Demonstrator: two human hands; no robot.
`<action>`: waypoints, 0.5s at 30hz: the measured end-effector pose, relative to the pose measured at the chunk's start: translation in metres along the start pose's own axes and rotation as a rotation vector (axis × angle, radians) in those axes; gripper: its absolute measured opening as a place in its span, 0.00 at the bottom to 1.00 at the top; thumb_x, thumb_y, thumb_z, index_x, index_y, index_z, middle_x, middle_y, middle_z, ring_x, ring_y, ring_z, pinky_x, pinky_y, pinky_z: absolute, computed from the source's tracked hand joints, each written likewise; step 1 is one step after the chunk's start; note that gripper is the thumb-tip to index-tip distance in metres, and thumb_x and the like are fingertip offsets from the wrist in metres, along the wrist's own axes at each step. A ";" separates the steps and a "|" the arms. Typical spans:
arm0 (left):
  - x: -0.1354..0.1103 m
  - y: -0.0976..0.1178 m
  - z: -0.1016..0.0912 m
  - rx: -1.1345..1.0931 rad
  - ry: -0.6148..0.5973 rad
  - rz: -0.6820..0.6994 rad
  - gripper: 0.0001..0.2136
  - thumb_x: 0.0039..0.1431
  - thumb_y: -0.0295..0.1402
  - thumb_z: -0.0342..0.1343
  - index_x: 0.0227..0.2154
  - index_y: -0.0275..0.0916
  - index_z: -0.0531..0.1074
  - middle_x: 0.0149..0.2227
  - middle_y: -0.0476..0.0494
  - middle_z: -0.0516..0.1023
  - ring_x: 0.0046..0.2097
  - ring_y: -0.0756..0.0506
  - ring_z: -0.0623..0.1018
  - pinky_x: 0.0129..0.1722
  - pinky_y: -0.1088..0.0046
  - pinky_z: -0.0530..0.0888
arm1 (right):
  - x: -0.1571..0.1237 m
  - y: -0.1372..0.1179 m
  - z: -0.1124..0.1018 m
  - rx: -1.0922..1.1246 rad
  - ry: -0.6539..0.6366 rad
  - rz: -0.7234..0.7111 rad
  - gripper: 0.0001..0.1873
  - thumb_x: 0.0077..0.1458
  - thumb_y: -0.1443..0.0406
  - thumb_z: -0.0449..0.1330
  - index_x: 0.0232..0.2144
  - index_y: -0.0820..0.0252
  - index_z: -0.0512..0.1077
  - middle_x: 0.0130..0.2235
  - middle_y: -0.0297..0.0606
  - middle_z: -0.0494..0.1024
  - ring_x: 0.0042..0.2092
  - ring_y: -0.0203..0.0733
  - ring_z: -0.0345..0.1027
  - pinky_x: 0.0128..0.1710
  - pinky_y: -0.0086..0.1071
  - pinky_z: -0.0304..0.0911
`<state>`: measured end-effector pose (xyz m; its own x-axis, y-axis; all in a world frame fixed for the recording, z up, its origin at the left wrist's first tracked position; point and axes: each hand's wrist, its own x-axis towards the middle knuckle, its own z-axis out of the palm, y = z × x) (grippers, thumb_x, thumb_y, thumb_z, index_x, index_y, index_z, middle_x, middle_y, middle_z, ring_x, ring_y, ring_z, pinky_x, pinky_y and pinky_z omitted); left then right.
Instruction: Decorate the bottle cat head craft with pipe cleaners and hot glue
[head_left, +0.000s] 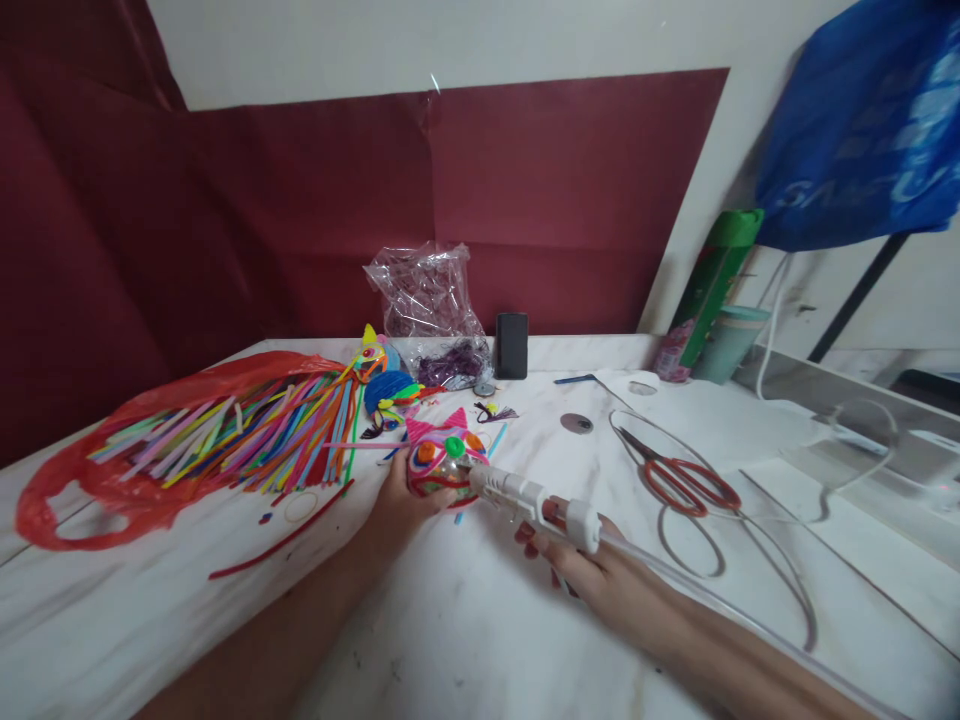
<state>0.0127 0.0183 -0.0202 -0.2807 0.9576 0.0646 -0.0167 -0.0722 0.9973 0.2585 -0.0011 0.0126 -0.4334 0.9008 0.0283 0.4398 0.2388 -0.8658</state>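
Left hand curled around a pink-eared craft figure on the table. Right hand closed round a white glue gun, aimed from the near right; contact with the figure is unclear.

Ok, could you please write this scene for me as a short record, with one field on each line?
Left hand: holds the ornament
Right hand: grips the glue gun
Glue gun tip: at the ornament; contact unclear
Ornament colours: pink points on top, green disc between two orange ones
On the left: pipe cleaners on a red bag
On the right: scissors with orange handles
At the back: clear bag, dark block
Surface: white table
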 end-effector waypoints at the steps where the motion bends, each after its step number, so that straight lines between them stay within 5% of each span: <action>1: 0.000 0.001 0.001 -0.014 -0.005 -0.001 0.33 0.31 0.32 0.71 0.45 0.40 0.66 0.43 0.40 0.79 0.48 0.34 0.78 0.48 0.58 0.74 | 0.000 0.002 0.000 0.006 0.000 -0.010 0.19 0.52 0.53 0.52 0.35 0.59 0.75 0.33 0.39 0.76 0.33 0.43 0.68 0.32 0.34 0.65; 15: 0.004 -0.009 -0.005 -0.032 -0.034 0.024 0.36 0.31 0.37 0.72 0.48 0.40 0.66 0.47 0.38 0.78 0.51 0.32 0.76 0.52 0.55 0.72 | 0.001 0.006 0.000 0.002 0.054 0.035 0.22 0.52 0.51 0.52 0.37 0.61 0.74 0.35 0.41 0.77 0.31 0.43 0.68 0.31 0.34 0.65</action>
<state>0.0071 0.0213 -0.0289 -0.2486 0.9644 0.0906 -0.0410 -0.1039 0.9937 0.2609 0.0008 0.0079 -0.3751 0.9267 0.0251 0.4524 0.2066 -0.8675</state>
